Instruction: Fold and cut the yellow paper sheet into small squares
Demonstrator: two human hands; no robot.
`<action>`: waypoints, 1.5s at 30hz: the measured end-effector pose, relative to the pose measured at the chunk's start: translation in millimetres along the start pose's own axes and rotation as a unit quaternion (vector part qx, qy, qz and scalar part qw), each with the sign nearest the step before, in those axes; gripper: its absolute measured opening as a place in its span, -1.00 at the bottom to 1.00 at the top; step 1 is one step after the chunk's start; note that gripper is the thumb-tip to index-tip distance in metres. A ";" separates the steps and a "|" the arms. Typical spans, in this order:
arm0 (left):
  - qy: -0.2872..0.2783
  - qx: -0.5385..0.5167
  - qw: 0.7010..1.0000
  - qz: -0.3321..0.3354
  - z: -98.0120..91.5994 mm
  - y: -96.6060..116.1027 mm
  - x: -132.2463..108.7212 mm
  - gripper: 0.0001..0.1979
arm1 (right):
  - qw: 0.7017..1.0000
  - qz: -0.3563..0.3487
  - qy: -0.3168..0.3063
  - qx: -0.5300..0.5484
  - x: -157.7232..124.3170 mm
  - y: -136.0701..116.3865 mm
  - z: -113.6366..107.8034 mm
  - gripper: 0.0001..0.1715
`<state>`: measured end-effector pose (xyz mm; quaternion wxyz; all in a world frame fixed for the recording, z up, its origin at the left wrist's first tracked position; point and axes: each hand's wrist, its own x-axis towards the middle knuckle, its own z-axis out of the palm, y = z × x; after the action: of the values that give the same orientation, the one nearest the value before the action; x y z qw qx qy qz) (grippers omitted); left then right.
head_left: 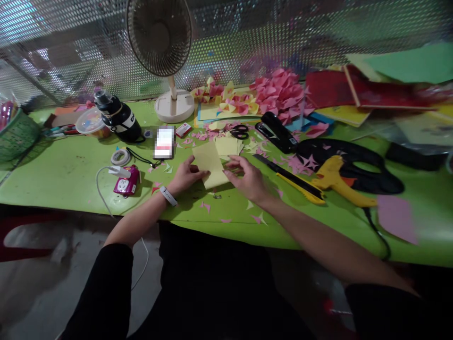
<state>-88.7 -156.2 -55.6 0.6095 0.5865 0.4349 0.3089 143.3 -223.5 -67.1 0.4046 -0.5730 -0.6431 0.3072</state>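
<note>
A sheet of pale yellow paper [209,165] is held just over the green table [71,182], between my two hands. My left hand [186,174] wears a white wristband and pinches the paper's lower left edge between thumb and fingers. On the other side, my right hand [246,177] has its thumb and fingertips at the paper's right edge. Behind the sheet lies a stack of yellow paper pieces [229,146]. Pink and yellow scraps [205,207] are scattered around both hands.
Black scissors [239,131], a stapler [276,132], a yellow cutter [292,180] and a yellow glue gun [338,184] lie right. A phone [164,142], tape [120,157], a purple power adapter [126,181] and a black bottle [118,118] are left. Pink folded papers [281,94] and a fan [173,105] stand behind.
</note>
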 end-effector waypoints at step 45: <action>-0.112 0.644 0.719 0.234 15.3 -24.6 -91.1 0.13 | 0.881 -0.216 -0.296 -0.300 -21.6 16.2 21.4 0.14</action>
<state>-117.6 -246.8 -65.5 0.0373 0.9512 0.3058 0.0191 132.9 -240.8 -95.0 0.0600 -0.3961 -0.9022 0.1597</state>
